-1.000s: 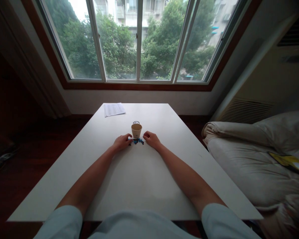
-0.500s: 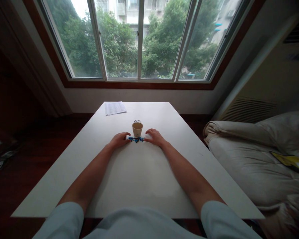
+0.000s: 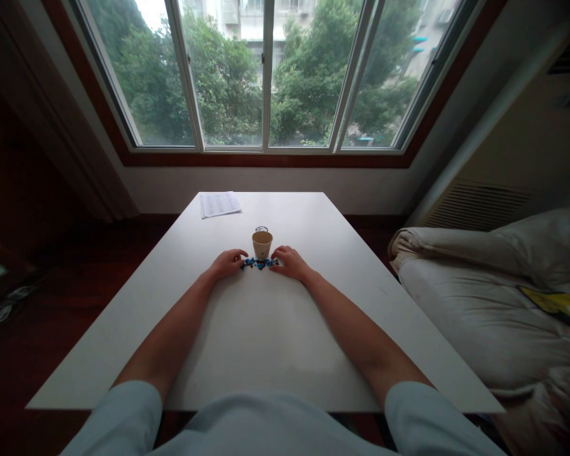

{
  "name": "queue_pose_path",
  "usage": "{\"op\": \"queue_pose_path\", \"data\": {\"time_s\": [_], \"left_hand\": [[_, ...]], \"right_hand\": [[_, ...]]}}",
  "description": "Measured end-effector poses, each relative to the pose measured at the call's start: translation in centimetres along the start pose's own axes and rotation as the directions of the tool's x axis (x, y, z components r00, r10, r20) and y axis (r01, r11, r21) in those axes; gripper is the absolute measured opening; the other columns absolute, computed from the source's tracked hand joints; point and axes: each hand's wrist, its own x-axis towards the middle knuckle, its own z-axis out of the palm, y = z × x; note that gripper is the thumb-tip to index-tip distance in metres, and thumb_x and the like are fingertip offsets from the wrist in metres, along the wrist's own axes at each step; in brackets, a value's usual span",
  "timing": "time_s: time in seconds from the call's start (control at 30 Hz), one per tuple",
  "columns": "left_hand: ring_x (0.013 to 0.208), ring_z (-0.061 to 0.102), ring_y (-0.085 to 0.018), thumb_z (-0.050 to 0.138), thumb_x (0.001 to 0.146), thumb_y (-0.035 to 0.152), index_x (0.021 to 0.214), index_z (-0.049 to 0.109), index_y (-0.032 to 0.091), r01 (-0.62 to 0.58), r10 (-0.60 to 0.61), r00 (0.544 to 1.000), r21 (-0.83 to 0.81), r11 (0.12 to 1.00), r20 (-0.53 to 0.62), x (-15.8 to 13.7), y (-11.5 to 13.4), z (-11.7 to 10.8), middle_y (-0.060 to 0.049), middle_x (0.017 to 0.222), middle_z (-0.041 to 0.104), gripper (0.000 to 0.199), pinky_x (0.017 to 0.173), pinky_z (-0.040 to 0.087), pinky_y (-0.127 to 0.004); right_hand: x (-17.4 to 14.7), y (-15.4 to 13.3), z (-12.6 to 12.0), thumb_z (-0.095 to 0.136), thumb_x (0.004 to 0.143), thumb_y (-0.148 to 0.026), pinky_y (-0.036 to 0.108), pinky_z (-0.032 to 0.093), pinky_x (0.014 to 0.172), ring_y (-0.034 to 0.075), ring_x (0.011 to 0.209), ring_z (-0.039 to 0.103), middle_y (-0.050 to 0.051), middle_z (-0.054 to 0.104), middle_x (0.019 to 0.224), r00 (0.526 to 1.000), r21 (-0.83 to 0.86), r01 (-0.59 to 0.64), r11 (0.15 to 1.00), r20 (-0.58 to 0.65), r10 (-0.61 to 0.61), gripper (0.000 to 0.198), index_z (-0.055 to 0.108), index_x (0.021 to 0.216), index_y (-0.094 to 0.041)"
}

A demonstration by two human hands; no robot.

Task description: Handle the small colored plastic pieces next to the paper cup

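Inward, since the earlier frame, the right hand has been brought to the small blue and dark pieces, which are spread wider than a second ago. With the paper cup taken as clock centre, the pieces are seen at six o'clock on the white table, the right hand at four, the left hand at eight. Both hands are curved, thumbs and fingers parted; whether any piece is touched cannot be told. Spreading seems partly done; the visible pieces are left outside the cup, its bottom hidden.
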Motion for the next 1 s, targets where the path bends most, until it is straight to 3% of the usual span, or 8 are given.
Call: {"op": "queue_pose_path", "data": {"time_s": [0.17, 0.33, 0.47, 0.57, 0.7, 1.0], "left_hand": [[0.068, 0.051, -0.012, 0.062, 0.08, 0.034, 0.12, 0.068, 0.022, -0.037, 0.052, 0.988, -0.103, 0.994, 0.145, -0.1, -0.4, -1.3, -0.001, 0.085, 0.061, 0.042, 0.065, 0.042, -0.024], [0.073, 0.052, -0.013, 0.071, 0.072, 0.035, 0.13, 0.063, 0.026, -0.1, 0.12, 0.961, -0.09, 0.991, 0.251, 0.1, -0.7, -1.8, -0.002, 0.096, 0.06, 0.059, 0.07, 0.044, -0.025], [0.073, 0.051, -0.013, 0.066, 0.077, 0.035, 0.129, 0.063, 0.025, -0.09, 0.114, 0.97, -0.118, 0.989, 0.213, 0.1, -1.1, -1.4, -0.002, 0.095, 0.061, 0.053, 0.07, 0.044, -0.025], [0.071, 0.051, -0.012, 0.062, 0.081, 0.035, 0.126, 0.064, 0.025, -0.067, 0.084, 0.985, -0.118, 0.991, 0.151, 0.0, -1.3, -0.7, -0.001, 0.092, 0.062, 0.046, 0.069, 0.043, -0.025], [0.07, 0.051, -0.012, 0.061, 0.082, 0.035, 0.121, 0.067, 0.025, -0.025, 0.029, 0.997, -0.069, 0.997, 0.067, 0.1, -1.3, 0.1, 0.0, 0.089, 0.064, 0.04, 0.067, 0.043, -0.024], [0.073, 0.056, -0.013, 0.06, 0.084, 0.028, 0.112, 0.071, 0.025, 0.013, -0.01, 0.998, 0.048, 0.999, -0.067, 0.3, -0.3, 1.0, -0.001, 0.088, 0.066, 0.03, 0.07, 0.045, -0.025]], "right_hand": [[0.1, 0.0, 0.4, 0.068, 0.086, -0.042, 0.033, 0.041, 0.093, 0.021, 0.105, 0.053, 0.008, 0.063, 0.11, 0.998, -0.028, -0.054, 0.998, -0.03, 0.053, 0.025, 0.069, 0.103, -0.023], [0.0, -0.1, 0.4, 0.065, 0.089, -0.04, 0.034, 0.04, 0.095, 0.021, 0.106, 0.053, 0.008, 0.062, 0.111, 0.997, -0.023, -0.068, 0.997, -0.028, 0.068, 0.025, 0.068, 0.107, -0.024], [0.1, 0.2, 0.7, 0.063, 0.089, -0.038, 0.033, 0.041, 0.095, 0.02, 0.106, 0.053, 0.007, 0.063, 0.11, 0.991, 0.024, -0.119, 0.993, -0.059, 0.12, 0.024, 0.068, 0.109, -0.024], [0.1, 0.9, 1.1, 0.056, 0.09, -0.022, 0.031, 0.042, 0.093, 0.019, 0.103, 0.053, 0.006, 0.063, 0.105, 0.966, 0.077, -0.212, 0.974, -0.134, 0.221, 0.017, 0.068, 0.102, -0.022], [0.1, 1.7, 1.5, 0.049, 0.082, -0.006, 0.029, 0.042, 0.089, 0.018, 0.098, 0.053, 0.004, 0.063, 0.095, 0.948, 0.106, -0.27, 0.957, -0.146, 0.283, 0.026, 0.069, 0.088, -0.021], [0.1, 1.0, 1.4, 0.062, 0.08, -0.016, 0.029, 0.043, 0.082, 0.018, 0.092, 0.051, 0.005, 0.061, 0.09, 0.967, 0.096, -0.213, 0.972, -0.122, 0.224, 0.014, 0.072, 0.086, -0.022]]}}
